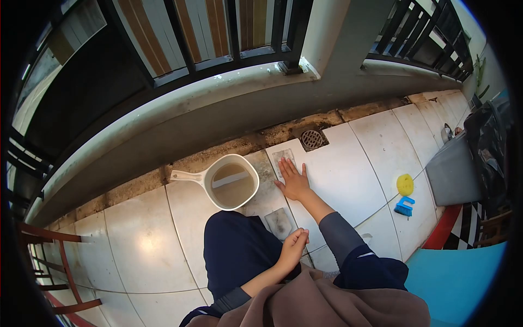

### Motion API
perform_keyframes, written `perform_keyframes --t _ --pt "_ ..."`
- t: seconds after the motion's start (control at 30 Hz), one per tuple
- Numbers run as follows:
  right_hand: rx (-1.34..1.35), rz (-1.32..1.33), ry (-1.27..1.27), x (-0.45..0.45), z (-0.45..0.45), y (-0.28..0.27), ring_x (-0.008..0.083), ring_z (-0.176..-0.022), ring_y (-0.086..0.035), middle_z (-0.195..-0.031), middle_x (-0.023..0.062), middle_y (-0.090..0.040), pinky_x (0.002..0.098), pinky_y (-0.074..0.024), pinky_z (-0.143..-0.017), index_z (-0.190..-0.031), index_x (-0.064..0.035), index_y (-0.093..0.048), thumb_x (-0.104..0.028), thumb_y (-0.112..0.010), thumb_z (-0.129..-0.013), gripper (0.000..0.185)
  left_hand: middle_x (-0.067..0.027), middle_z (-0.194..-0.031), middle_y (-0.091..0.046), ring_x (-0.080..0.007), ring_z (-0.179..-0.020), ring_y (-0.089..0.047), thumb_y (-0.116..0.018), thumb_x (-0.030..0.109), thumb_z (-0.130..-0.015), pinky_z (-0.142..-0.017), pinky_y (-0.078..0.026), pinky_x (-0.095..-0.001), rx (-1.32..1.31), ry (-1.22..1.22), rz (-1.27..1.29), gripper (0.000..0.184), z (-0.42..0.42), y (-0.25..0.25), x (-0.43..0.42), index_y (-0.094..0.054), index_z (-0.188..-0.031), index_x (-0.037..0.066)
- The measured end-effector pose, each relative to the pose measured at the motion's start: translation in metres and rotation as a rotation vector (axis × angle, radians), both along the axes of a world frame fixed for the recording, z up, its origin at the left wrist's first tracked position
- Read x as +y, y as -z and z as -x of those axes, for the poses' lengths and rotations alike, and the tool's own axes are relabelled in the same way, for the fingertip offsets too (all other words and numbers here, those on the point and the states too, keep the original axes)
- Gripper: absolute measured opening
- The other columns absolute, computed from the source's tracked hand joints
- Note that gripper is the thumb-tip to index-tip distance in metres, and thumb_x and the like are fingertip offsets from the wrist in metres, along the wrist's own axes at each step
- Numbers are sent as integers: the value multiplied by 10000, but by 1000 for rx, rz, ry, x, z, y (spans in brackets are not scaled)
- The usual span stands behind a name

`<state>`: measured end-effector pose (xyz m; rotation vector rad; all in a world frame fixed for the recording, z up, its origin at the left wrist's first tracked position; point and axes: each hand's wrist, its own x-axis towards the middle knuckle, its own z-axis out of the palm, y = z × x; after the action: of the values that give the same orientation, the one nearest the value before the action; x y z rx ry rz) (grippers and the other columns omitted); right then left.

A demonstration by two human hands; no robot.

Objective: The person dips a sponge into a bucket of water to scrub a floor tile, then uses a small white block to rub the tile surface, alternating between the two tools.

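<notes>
My right hand point(294, 181) lies flat with fingers spread, its fingertips on a small square piece point(283, 156) with grey stains. Whether that piece is tile or pad, I cannot tell. My left hand point(293, 249) is curled into a fist above my lap, and nothing shows in it. Just beyond the fist is a second grey-smudged square point(279, 223) on the floor. Left of my right hand stands a white long-handled dipper point(231, 181) with murky water inside, its handle pointing left.
A round drain grate point(313, 139) sits by the dirty wall edge. To the right are a yellow sponge point(405, 185), a blue scrub brush point(403, 206) and a grey bin point(455, 171) with a black bag. White tiles point(133, 237) cover the floor; a red-framed rack point(65, 267) stands left.
</notes>
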<state>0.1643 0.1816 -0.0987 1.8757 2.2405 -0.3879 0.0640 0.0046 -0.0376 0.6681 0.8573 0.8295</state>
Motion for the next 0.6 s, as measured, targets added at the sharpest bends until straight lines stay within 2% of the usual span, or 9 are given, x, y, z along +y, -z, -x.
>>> perform_keyframes --t 0.17,0.23,0.33,0.47,0.6 --pt "115 -141 -77 -103 -27 5 161 -1375 -64 -1496 7 -79 587 -42 -1051 -1421 -118 -159 -499 -354 -879 691 60 -575 -364 -30 -499 -277 -451 229 -921 -462 -208 -197 -2 -14 -40 271 -5 6 -2 -474 -695 81" --pt "142 -193 -100 -148 -38 10 187 -1370 -119 -1490 36 -123 622 -87 -1024 -1410 -105 -200 -424 -438 -859 680 56 -579 -373 -31 -499 -279 -458 226 -916 -458 -211 -196 23 -19 -17 267 -4 6 -4 -475 -692 80" --pt "107 -81 -56 -202 -43 -13 155 -1366 -124 -1482 15 -157 619 -73 -1029 -1404 -116 -221 -434 -437 -865 661 49 -560 -370 -38 -484 -273 -461 199 -905 -455 -217 -200 -12 -37 27 258 -1 -3 -5 -473 -677 77" --pt "63 -106 -48 -214 -47 -13 144 -1361 -143 -1480 10 -166 625 -80 -1025 -1402 -126 -232 -427 -439 -866 649 48 -551 -363 -42 -475 -268 -460 191 -903 -453 -213 -202 -23 -32 41 259 -3 -5 -4 -473 -673 74" --pt "74 -173 -32 -179 -42 4 144 -1358 -150 -1478 4 -174 624 -77 -1026 -1400 -128 -241 -428 -406 -878 624 48 -558 -366 -40 -480 -274 -457 214 -913 -454 -212 -202 -24 6 36 277 -7 -8 -5 -471 -674 76"
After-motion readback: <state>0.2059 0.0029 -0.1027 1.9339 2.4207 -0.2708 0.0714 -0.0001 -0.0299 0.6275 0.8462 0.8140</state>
